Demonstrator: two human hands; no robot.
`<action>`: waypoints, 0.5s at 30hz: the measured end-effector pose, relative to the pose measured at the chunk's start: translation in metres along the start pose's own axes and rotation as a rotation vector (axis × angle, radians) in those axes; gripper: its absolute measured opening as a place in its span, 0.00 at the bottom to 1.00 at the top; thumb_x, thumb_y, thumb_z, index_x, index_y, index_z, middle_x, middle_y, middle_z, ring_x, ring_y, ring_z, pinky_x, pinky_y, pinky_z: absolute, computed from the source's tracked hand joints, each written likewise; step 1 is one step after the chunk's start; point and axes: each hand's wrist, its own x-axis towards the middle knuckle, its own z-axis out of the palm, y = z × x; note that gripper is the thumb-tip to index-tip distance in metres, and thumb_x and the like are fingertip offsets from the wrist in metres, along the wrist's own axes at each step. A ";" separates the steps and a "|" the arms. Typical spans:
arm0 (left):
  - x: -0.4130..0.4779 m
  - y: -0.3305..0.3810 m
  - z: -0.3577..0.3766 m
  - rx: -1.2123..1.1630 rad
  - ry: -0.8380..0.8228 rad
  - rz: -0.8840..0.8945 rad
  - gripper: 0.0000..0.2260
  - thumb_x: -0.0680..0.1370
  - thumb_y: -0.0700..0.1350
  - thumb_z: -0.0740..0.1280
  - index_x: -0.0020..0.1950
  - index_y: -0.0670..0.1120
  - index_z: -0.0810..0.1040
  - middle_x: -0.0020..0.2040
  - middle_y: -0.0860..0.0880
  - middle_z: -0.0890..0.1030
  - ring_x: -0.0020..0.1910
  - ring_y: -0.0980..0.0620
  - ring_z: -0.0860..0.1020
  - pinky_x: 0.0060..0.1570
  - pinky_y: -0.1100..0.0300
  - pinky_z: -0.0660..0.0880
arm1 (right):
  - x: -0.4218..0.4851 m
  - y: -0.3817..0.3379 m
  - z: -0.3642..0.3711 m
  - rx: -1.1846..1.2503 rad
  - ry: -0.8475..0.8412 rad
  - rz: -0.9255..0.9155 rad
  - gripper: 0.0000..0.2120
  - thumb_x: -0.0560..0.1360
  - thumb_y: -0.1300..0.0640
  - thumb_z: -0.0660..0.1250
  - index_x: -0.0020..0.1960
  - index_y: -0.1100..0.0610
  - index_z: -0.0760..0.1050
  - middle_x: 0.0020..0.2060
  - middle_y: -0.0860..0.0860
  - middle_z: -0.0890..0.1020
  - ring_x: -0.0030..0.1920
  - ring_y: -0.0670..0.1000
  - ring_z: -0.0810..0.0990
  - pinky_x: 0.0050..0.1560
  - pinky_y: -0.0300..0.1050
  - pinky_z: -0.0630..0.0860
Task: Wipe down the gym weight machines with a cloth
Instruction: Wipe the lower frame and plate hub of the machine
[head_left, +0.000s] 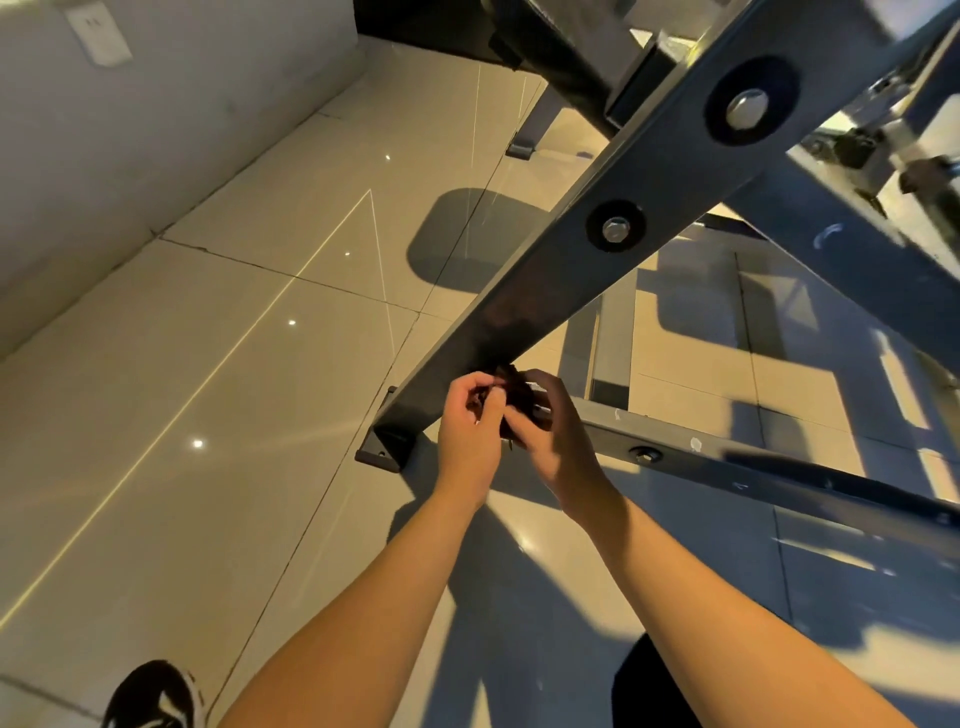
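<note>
Centre of frame: left hand (470, 423) and right hand (556, 436) were drawn together, fingers curled. Both pinched a small dark cloth (517, 397) between them, just under the slanted beam (597, 254) and close to its foot.

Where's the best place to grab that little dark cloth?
Probably its bunched middle, from the near side: the dark cloth is crumpled small between the left hand and right hand, and the slanted beam blocks the far side.
</note>
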 end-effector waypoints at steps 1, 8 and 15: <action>-0.001 0.005 -0.003 0.013 -0.014 0.016 0.08 0.84 0.46 0.62 0.62 0.53 0.75 0.55 0.60 0.78 0.55 0.61 0.78 0.45 0.72 0.77 | 0.000 -0.007 0.002 0.021 0.035 -0.006 0.18 0.79 0.54 0.70 0.66 0.47 0.69 0.56 0.40 0.79 0.58 0.47 0.80 0.58 0.38 0.78; 0.007 0.013 -0.039 0.141 0.013 0.045 0.16 0.86 0.51 0.56 0.74 0.61 0.69 0.70 0.58 0.75 0.69 0.57 0.73 0.69 0.53 0.72 | 0.010 -0.041 0.006 -0.010 0.395 -0.107 0.16 0.79 0.58 0.71 0.66 0.53 0.76 0.60 0.51 0.78 0.59 0.46 0.77 0.58 0.36 0.77; 0.023 -0.015 -0.048 0.078 -0.041 -0.146 0.19 0.86 0.50 0.54 0.77 0.53 0.69 0.69 0.52 0.77 0.67 0.53 0.76 0.66 0.51 0.75 | 0.045 -0.039 0.045 -0.020 0.258 0.302 0.08 0.74 0.58 0.75 0.52 0.49 0.83 0.52 0.51 0.84 0.46 0.49 0.82 0.52 0.42 0.78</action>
